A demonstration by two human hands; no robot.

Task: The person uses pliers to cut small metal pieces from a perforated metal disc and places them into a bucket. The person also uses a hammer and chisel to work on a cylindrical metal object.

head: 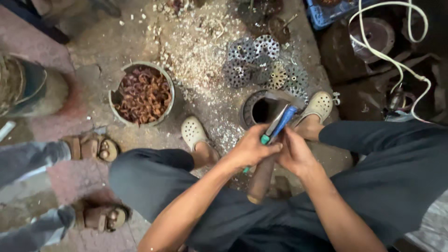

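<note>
My left hand (pixel 251 148) grips a hammer with a brown wooden handle (pixel 260 179) and a grey metal head (pixel 274 103), together with a slim blue and green tool (pixel 280 125) that lies along it. My right hand (pixel 294 153) closes on the same hammer and tool from the right side. Both hands hover between my knees, above a dark round metal ring (pixel 254 109) on the floor. My feet in pale perforated clogs (pixel 193 131) stand on either side of the ring.
A round tin (pixel 142 94) of rusty curled metal pieces stands at the left. Several perforated metal discs (pixel 261 65) lie beyond the ring among wood shavings. Another person's sandalled feet (pixel 95 148) are at the left. A white cable (pixel 392 56) loops at the right.
</note>
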